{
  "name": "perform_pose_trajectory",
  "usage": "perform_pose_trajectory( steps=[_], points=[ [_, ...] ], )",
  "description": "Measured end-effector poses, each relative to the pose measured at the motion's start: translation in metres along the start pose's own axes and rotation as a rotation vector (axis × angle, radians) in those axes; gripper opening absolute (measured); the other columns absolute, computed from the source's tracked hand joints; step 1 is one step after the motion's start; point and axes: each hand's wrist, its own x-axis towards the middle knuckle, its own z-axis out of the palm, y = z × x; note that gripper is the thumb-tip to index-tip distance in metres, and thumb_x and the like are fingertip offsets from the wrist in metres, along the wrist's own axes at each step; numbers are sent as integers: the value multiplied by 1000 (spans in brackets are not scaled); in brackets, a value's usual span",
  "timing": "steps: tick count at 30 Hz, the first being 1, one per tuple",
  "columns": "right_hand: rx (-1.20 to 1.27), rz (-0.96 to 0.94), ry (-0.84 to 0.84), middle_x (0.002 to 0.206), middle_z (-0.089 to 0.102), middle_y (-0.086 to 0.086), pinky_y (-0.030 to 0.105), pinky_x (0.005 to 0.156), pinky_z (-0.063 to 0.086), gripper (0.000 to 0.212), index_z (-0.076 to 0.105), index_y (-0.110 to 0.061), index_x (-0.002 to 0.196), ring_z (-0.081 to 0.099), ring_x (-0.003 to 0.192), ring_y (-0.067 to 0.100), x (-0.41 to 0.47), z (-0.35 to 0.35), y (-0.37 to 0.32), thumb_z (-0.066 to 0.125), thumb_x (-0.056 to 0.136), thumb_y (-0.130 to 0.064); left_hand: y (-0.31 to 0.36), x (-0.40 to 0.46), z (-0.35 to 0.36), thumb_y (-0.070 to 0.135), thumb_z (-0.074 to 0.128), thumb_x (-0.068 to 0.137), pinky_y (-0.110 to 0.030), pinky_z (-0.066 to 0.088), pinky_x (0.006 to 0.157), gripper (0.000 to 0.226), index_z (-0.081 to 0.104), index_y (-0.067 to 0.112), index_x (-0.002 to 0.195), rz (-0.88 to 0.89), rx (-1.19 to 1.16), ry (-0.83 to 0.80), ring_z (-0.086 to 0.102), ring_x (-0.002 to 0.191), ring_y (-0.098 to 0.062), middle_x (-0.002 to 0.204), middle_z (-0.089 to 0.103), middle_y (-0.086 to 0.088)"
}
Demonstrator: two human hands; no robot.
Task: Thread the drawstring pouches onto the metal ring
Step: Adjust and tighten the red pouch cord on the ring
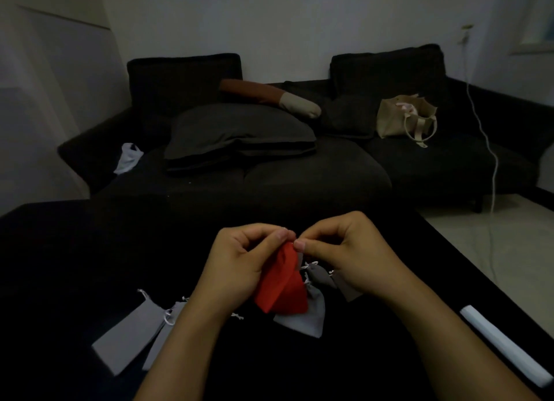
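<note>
Head view, looking down at a dark worktop (pixel 90 250) with a black sofa (pixel 299 166) beyond it. Both hands meet just above the worktop at the mouth of a red drawstring pouch (pixel 280 283). The left hand (pixel 239 259) has its fingers curled, with thumb and forefinger in a narrow pinching grip on the pouch's upper edge; the right hand (pixel 344 250) pinches in the same narrow way just beside it, thumb tip almost touching the left one. The metal ring cannot be made out: it is either hidden between the fingertips or too small and dim to see. Grey pouches (pixel 317 280) hang bunched below the right hand, touching the red one, so they appear already threaded. Two more grey pouches (pixel 132 334) lie flat on the worktop to the left, well apart, with white cords (pixel 169 316) at their mouths. A white tube-like object (pixel 503 343) lies near the right edge.

The step in hand seems to be passing the red pouch's cord loop over the ring. To do it well, the left pinch should hold the loop open and taut while the right steadies the ring's gap, keeping the hanging pouches clear of the opening so none slides back off.
</note>
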Motion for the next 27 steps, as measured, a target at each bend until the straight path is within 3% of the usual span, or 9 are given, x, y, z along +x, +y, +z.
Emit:
perform_pose_trajectory(
  steps=[3,7,10,14,19,23,27],
  points=[
    [8,-6,39,79,77,0,42,82,60,4,80,-15,83,74,81,13,-1,-1,-2,79,79,-16,-1,0,-4,16,61,90,-19,54,73,16,77,19,92,2,42,-43,72,85,-10,89,78,0],
    [-154,-101,131,79,76,-8,25,79,58,9,81,-17,85,71,78,0,-2,2,-6,79,78,-12,-1,-1,-5,24,65,82,-23,57,77,15,77,21,90,26,66,-36,73,87,-14,89,78,-1],
    [-294,-234,112,81,75,-9,19,74,55,13,79,-20,90,70,77,-1,-3,5,-8,77,80,-11,-2,0,-8,18,67,83,-23,56,74,13,79,18,88,10,63,-60,73,81,-14,85,78,-5],
    [-497,-299,34,83,72,-11,26,72,55,16,73,-30,95,65,77,0,-4,7,-11,75,83,-20,-3,1,-15,11,65,88,-27,57,77,14,78,13,92,-37,159,-143,74,83,-18,86,78,-6],
    [-541,-298,-22,82,69,-12,34,71,55,13,69,-31,95,65,77,4,-5,8,-14,72,84,-25,1,3,-19,13,66,89,-26,57,75,14,79,17,92,-50,285,-231,74,82,-14,85,78,-2],
    [-604,-273,-84,83,69,-12,35,71,54,12,66,-34,95,64,77,5,-1,8,-13,68,85,-27,2,3,-18,14,68,87,-19,52,67,12,80,19,85,-51,309,-228,73,75,-9,80,77,0],
    [-593,-239,-176,77,64,-15,26,68,50,9,65,-31,93,59,71,0,1,5,-16,66,87,-25,4,1,-17,14,70,85,-17,51,64,11,79,15,81,-79,289,-223,71,70,-7,76,77,-3]
  ],
)
